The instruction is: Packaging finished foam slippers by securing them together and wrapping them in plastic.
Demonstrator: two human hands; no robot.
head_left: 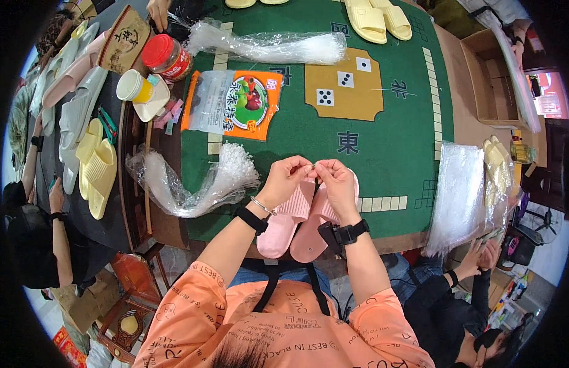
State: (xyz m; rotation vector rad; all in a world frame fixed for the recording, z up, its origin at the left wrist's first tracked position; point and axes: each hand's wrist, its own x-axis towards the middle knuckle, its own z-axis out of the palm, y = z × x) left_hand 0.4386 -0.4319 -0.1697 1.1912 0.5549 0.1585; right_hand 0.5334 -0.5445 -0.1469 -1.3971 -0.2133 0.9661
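Observation:
My left hand [286,181] and my right hand [337,186] meet above the table edge, thumbs and fingertips pinched together. Whatever sits between the fingertips is too small to make out. Right beneath them lies a pair of pink slippers [276,236], ribbed straps partly covered by my hands, heels toward me. Left of my left hand, a bundle of thin white plastic strands [230,173] fans out of a clear wrapper. A second wrapped bundle of strands [269,46] lies farther back.
An orange printed bag [255,110] lies on the green tabletop [382,159]. A red-lidded jar [168,56] and a cup [132,86] stand at left. Yellow slippers [99,168] lie farther left. Clear plastic bags [456,190] overhang the right edge, near a cardboard box [488,83]. Other people work around.

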